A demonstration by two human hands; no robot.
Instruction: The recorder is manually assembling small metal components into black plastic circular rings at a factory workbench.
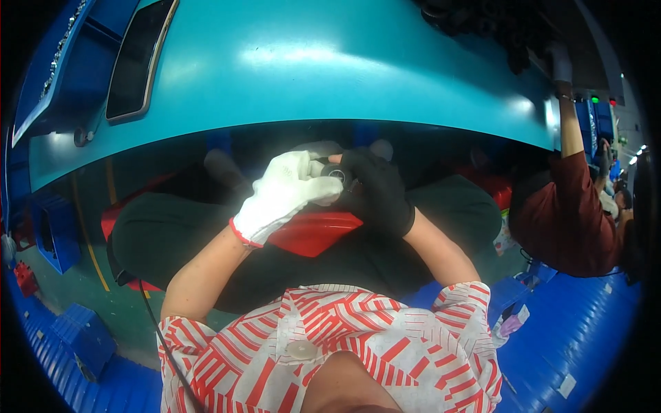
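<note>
My left hand wears a white knit glove with a red cuff. A black glove covers my right hand. The two meet above my lap, just off the table's near edge, with fingers curled together. Between the fingertips is a small dark round part with a shiny metal ring on its face. Both hands seem to grip it; the black glove blends with its dark side, so its full shape is hidden.
A teal table curves ahead. On it lie a phone, a small ring-shaped part, a blue bin of small metal parts and a heap of dark parts. A co-worker's dark red sleeve reaches in at right. Below me shows a red stool.
</note>
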